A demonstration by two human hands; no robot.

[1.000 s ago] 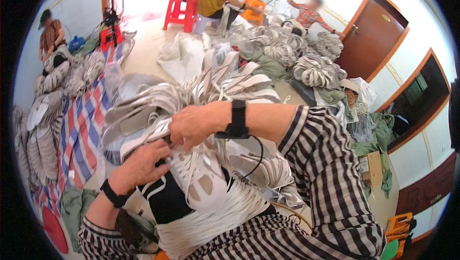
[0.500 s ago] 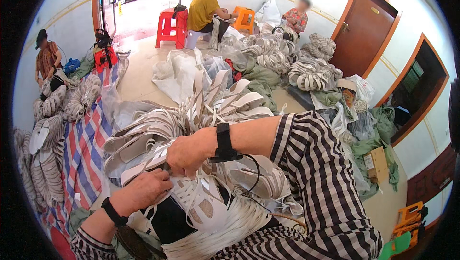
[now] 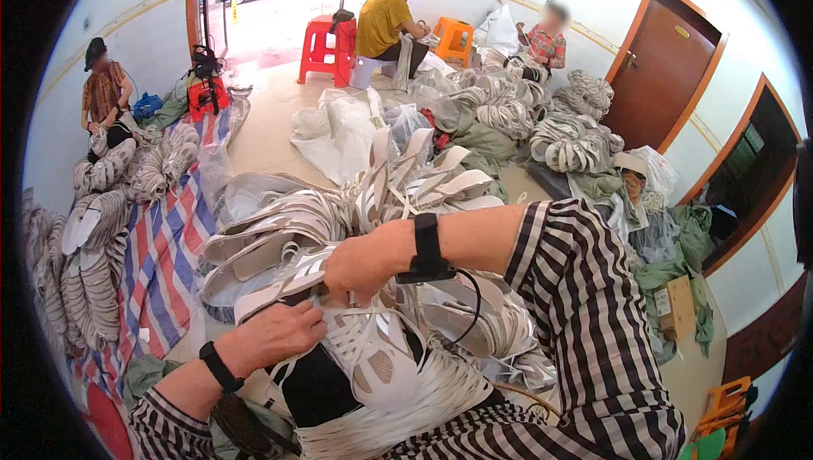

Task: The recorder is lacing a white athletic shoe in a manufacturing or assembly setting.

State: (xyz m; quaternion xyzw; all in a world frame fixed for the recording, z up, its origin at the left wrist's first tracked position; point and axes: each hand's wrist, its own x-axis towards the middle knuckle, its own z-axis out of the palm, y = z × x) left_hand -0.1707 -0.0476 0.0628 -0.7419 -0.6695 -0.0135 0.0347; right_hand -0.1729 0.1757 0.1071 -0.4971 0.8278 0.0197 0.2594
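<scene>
A white and beige shoe upper (image 3: 385,363), with white laces crossed over its front, lies across my lap on black cloth. My left hand (image 3: 279,335) is closed on the upper's opening edge, thumb and fingers pinched together. Just above it, my right hand (image 3: 366,265) curls down over the same end, knuckles up. Its fingertips are hidden, so what they pinch cannot be made out. Long loose white laces (image 3: 381,435) are spread below the upper over my legs. Right behind my hands rises a big fanned bundle of similar uppers (image 3: 288,227).
Further bundles of uppers (image 3: 93,299) line the left wall beside a striped sheet (image 3: 169,265). More bundles (image 3: 576,142) are heaped at the back right near a brown door (image 3: 656,70). Three other people sit farther off. A red stool (image 3: 326,53) stands by the doorway.
The whole view has shifted, so the room sits farther right in the picture. Both hands stay at the same end of the upper, with only slight finger movement.
</scene>
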